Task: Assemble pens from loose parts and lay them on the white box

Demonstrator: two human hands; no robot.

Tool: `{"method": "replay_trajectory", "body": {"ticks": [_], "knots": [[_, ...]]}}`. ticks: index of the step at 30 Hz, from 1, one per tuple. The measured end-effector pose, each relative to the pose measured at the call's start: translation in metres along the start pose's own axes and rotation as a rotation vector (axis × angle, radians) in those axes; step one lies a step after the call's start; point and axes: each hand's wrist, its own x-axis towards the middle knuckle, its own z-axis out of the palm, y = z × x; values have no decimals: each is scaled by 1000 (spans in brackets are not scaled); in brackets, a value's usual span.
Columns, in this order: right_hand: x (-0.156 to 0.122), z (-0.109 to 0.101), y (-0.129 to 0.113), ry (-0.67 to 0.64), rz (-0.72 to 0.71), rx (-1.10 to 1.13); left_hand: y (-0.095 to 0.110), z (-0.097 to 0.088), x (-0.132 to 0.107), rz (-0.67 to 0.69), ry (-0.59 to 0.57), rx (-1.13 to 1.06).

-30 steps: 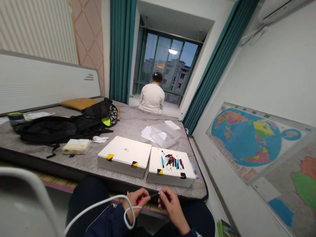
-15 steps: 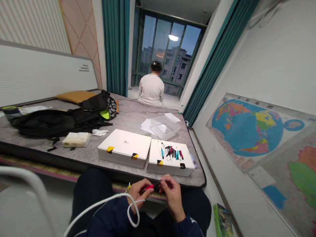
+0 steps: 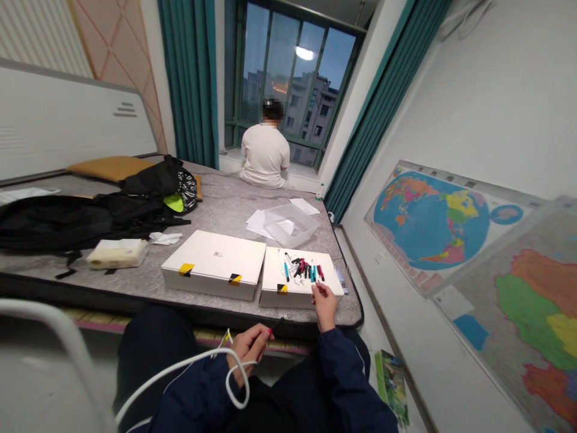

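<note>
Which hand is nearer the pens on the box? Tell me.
Right. The right hand is at the near side of the pens, by the front edge of the right-hand white box; the left hand is farther back, to the left, holding a black-and-red pen.

Black backpack (image 3: 85, 219) sprawled on the bed (image 3: 225, 207), tissue pack (image 3: 118, 254) beside it, and there's a person (image 3: 265, 155) facing the window (image 3: 282, 57)!

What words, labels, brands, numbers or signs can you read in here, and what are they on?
None can be read for certain.
World map on the wall: lettering too small.
Second map beside it: too small and blurred.
Small mark on the left white box: unreadable.
Pens on the right white box: no legible lettering.
</note>
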Motion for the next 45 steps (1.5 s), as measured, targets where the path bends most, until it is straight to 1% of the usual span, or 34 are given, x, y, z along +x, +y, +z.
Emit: {"method": "replay_trajectory", "body": {"ticks": [2,4,6,8,12,18,23,27,31,34,37,38,39,41,43,45], "knots": [[27,4,8,-13,-138,-189,-4,2,2,-12,9,-83],[46,10,13,-62,-207,-379,-8,4,5,-22,4,-155],[55,15,17,-104,-256,-518,-12,6,9,-41,-5,-208],[59,20,22,-118,-295,-584,-15,8,11,-68,-7,-243],[59,23,29,-109,-331,-642,-21,8,14,-89,2,-265],[64,23,31,-174,-350,-692,-24,7,23,-108,0,-282],[69,25,32,-232,-385,-661,-23,6,27,-115,6,-304],[70,27,32,-246,-380,-669,-18,3,27,-121,8,-297],[71,26,23,-274,-354,-682,-12,-1,28,-117,52,-280],[70,23,4,-258,-349,-647,-10,-2,27,-123,67,-273],[57,17,-26,-190,-358,-510,-10,-3,27,-121,79,-287],[47,15,-37,-197,-357,-454,-10,-3,27,-119,81,-294],[35,13,-47,-238,-344,-395,-10,-3,26,-119,84,-299],[2,10,-66,-435,-257,-278,-10,-2,26,-117,87,-305],[-34,9,-80,-638,-155,-183,-10,0,25,-113,79,-305],[-67,9,-88,-757,-157,-160,-10,1,23,-100,55,-294]]}}
